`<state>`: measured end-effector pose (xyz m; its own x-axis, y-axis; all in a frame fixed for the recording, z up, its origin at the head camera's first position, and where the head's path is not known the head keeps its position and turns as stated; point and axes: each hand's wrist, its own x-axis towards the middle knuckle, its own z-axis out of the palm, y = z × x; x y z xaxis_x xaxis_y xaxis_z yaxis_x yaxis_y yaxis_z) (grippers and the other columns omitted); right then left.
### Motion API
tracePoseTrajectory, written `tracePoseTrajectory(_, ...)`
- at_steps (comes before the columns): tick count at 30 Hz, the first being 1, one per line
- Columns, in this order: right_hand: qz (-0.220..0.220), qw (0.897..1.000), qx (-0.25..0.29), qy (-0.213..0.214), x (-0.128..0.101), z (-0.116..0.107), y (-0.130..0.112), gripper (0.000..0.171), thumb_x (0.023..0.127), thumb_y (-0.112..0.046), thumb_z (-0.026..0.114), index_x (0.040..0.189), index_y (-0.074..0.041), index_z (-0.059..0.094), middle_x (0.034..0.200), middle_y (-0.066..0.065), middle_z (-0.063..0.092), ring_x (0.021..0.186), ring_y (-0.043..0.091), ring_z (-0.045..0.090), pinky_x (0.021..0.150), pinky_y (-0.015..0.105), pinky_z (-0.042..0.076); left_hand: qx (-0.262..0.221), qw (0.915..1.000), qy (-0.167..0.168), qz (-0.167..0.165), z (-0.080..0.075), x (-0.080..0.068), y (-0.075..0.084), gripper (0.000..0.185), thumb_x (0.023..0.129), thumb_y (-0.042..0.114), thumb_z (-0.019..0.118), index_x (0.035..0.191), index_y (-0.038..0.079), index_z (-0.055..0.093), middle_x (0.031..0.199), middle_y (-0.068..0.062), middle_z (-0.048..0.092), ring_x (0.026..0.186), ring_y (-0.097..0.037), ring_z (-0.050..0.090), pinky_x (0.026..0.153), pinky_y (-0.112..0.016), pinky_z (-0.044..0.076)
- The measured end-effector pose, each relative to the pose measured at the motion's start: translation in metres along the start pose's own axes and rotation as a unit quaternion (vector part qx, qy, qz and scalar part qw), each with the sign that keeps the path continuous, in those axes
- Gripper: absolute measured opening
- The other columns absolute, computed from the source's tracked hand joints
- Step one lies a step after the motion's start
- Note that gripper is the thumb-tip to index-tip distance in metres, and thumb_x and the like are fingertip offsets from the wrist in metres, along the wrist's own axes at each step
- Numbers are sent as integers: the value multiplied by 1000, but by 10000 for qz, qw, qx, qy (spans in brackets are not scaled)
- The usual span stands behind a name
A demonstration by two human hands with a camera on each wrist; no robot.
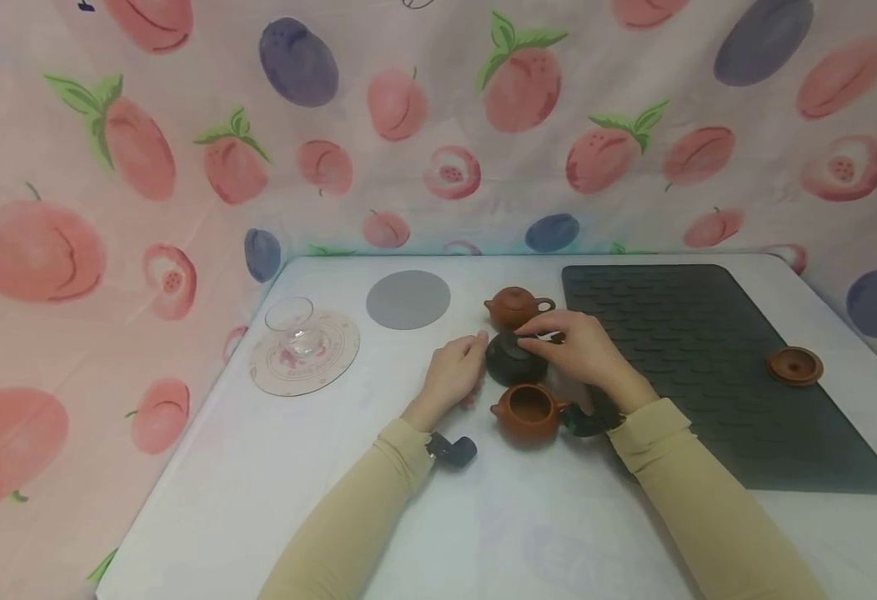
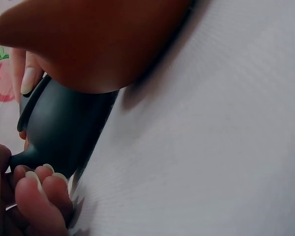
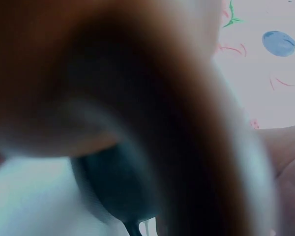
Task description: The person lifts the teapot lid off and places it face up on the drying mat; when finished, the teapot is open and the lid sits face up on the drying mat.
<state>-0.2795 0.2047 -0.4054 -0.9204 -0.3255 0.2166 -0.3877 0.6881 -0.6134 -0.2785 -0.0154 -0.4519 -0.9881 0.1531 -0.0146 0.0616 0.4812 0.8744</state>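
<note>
In the head view a dark teapot (image 1: 509, 367) stands mid-table between two reddish-brown teapots. My left hand (image 1: 453, 371) holds it by the spout; in the left wrist view the thumb and curled fingers (image 2: 44, 196) are around that spout. My right hand (image 1: 587, 348) pinches the dark lid (image 2: 32, 105) at the top of the pot. Whether the lid is fully seated cannot be told. Nearer me sits a lidless brown teapot (image 1: 526, 429), its handle large and blurred in the right wrist view. Behind the dark pot is a lidded brown teapot (image 1: 512, 312).
A black ridged mat (image 1: 679, 358) covers the right side, with an upturned brown lid (image 1: 794, 367) near its right edge. At left, a clear glass (image 1: 290, 315) stands on a round patterned mat (image 1: 329, 375). A grey disc (image 1: 408, 300) lies at the back.
</note>
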Motion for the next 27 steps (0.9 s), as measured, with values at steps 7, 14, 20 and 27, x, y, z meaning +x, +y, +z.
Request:
tracePoseTrajectory(7, 43, 9999, 127, 83, -2, -2, 2, 20, 94, -23, 78, 114, -19, 78, 113, -1, 74, 111, 23, 64, 91, 47, 55, 14, 10000, -30, 24, 1, 2, -1, 55, 109, 51, 38, 77, 11, 57, 56, -5, 56, 39, -18, 52, 38, -30, 47)
tracePoseTrajectory(14, 154, 9996, 200, 148, -4, -4, 3, 21, 95, -25, 77, 115, -20, 78, 113, 0, 73, 111, 23, 63, 92, 47, 55, -7, 10000, 6, 57, 1, 1, -1, 54, 109, 49, 39, 76, 11, 57, 55, -5, 55, 39, -18, 51, 38, -30, 46)
tracePoseTrajectory(20, 360, 9978, 451, 316, -7, -10, 6, 26, 95, -32, 76, 118, -19, 76, 119, 5, 70, 106, 25, 69, 90, 48, 56, -26, 9999, 38, 118, 0, -1, 1, 54, 109, 48, 40, 75, 11, 56, 54, -5, 55, 38, -17, 51, 38, -30, 46)
tracePoseTrajectory(27, 590, 9940, 787, 471, -8, -17, 7, 32, 94, -38, 77, 118, -18, 77, 124, 5, 71, 111, 24, 69, 91, 47, 56, -1, 9999, 68, 144, 0, -1, 1, 53, 109, 48, 40, 75, 10, 56, 55, -5, 55, 38, -17, 51, 38, -30, 46)
